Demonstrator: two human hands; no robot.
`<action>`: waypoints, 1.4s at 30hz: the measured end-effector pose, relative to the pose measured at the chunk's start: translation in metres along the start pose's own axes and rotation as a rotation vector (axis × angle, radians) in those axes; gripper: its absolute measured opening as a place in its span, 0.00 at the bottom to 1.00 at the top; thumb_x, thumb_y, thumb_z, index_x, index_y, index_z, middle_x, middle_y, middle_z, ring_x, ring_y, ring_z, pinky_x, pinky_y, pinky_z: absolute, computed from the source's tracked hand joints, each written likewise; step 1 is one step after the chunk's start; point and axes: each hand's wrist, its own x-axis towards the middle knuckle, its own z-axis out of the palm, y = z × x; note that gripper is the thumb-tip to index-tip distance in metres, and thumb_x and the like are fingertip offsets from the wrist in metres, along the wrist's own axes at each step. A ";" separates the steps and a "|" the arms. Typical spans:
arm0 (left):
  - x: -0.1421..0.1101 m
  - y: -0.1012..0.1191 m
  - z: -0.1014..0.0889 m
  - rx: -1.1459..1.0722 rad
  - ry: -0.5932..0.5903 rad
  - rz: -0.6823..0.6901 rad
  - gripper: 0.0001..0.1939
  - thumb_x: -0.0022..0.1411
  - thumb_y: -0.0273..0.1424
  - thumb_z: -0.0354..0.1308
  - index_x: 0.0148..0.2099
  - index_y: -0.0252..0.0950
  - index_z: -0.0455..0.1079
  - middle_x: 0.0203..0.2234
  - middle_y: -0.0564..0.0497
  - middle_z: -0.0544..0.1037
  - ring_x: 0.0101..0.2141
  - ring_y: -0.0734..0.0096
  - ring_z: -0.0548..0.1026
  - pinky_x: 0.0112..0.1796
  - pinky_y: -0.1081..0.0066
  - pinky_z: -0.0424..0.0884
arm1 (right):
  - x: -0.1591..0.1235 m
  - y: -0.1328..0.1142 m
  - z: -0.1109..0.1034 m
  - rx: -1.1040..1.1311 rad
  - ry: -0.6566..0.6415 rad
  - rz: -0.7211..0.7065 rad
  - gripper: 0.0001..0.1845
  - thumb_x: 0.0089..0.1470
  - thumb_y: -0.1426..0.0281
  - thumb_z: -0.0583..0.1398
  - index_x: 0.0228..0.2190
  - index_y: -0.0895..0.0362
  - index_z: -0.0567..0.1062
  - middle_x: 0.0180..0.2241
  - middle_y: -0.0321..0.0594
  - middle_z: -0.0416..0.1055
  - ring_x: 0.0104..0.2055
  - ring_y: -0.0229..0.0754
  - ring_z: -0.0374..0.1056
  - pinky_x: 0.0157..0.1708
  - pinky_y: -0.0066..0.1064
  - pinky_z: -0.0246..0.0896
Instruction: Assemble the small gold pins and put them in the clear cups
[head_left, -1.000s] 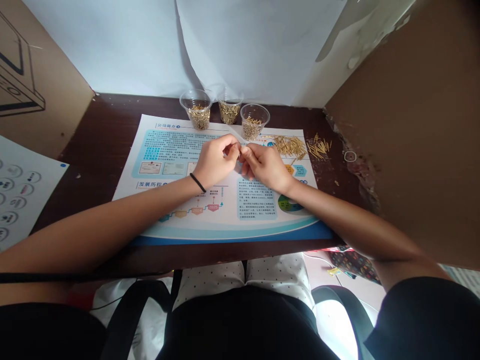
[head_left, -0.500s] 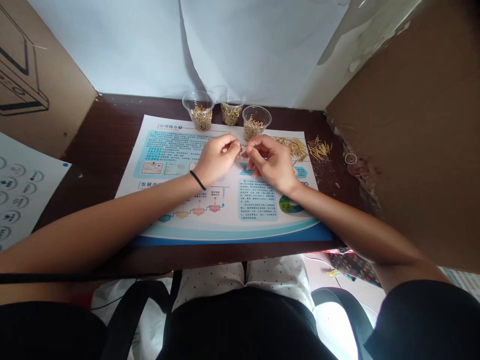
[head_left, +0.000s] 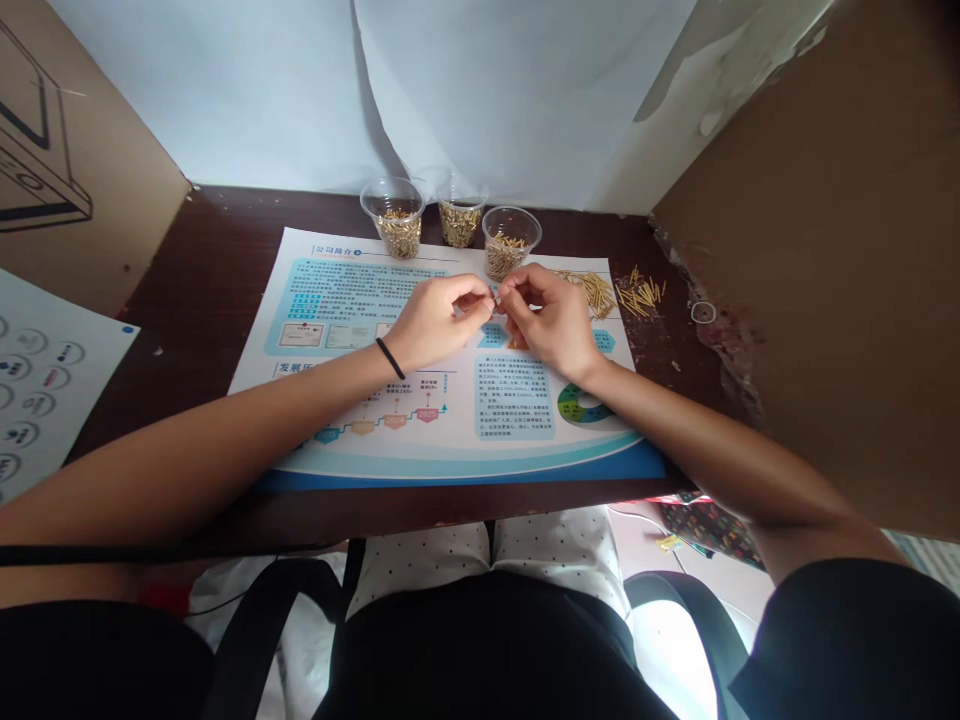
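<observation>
My left hand [head_left: 433, 322] and my right hand [head_left: 550, 320] meet above a printed poster [head_left: 360, 300] on the dark table. Both are closed in a pinch, fingertips touching around something small between them that I cannot make out. A black band is on my left wrist. Just behind the hands stand three clear plastic cups holding small brass pins: the left cup [head_left: 393, 217], the middle cup [head_left: 459, 210], the right cup [head_left: 510, 243]. A loose heap of brass pins [head_left: 592, 288] lies to the right of my right hand, partly hidden by it.
More scattered brass pins [head_left: 639, 296] lie on the bare table [head_left: 202, 290] at the right. A cardboard panel [head_left: 817, 250] walls the right side, another cardboard box [head_left: 67, 160] the left. White paper covers the back wall. A printed sheet [head_left: 45, 380] lies at the left.
Both hands shifted slightly right and toward the cups, staying pinched together. The thin pale strip that stuck up between them a second ago is no longer visible.
</observation>
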 end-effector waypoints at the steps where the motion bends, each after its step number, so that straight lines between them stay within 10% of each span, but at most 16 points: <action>1: 0.000 0.001 0.000 0.021 0.008 0.029 0.05 0.59 0.26 0.56 0.30 0.33 0.70 0.23 0.53 0.74 0.23 0.76 0.70 0.28 0.74 0.66 | 0.000 0.000 -0.001 -0.031 0.002 -0.030 0.10 0.60 0.63 0.56 0.31 0.56 0.71 0.24 0.37 0.69 0.26 0.37 0.64 0.28 0.31 0.59; 10: 0.000 -0.004 0.000 0.327 0.029 0.128 0.09 0.51 0.26 0.61 0.20 0.34 0.71 0.23 0.52 0.72 0.25 0.75 0.68 0.29 0.71 0.64 | -0.001 -0.002 -0.005 -0.273 -0.179 -0.212 0.09 0.57 0.74 0.56 0.28 0.59 0.75 0.28 0.39 0.74 0.29 0.36 0.65 0.32 0.30 0.57; 25: -0.003 -0.006 0.005 0.375 0.006 0.126 0.14 0.54 0.29 0.63 0.18 0.35 0.70 0.19 0.53 0.71 0.25 0.73 0.68 0.27 0.70 0.61 | 0.020 -0.004 -0.016 0.281 -0.428 0.391 0.20 0.39 0.60 0.73 0.22 0.59 0.71 0.19 0.33 0.69 0.19 0.28 0.61 0.16 0.21 0.56; 42: -0.003 -0.009 0.006 0.358 -0.002 0.121 0.08 0.56 0.30 0.62 0.26 0.37 0.78 0.23 0.52 0.77 0.28 0.71 0.73 0.30 0.70 0.65 | 0.023 -0.009 -0.014 0.245 -0.435 0.440 0.18 0.43 0.64 0.72 0.21 0.59 0.70 0.17 0.30 0.66 0.18 0.27 0.59 0.15 0.19 0.54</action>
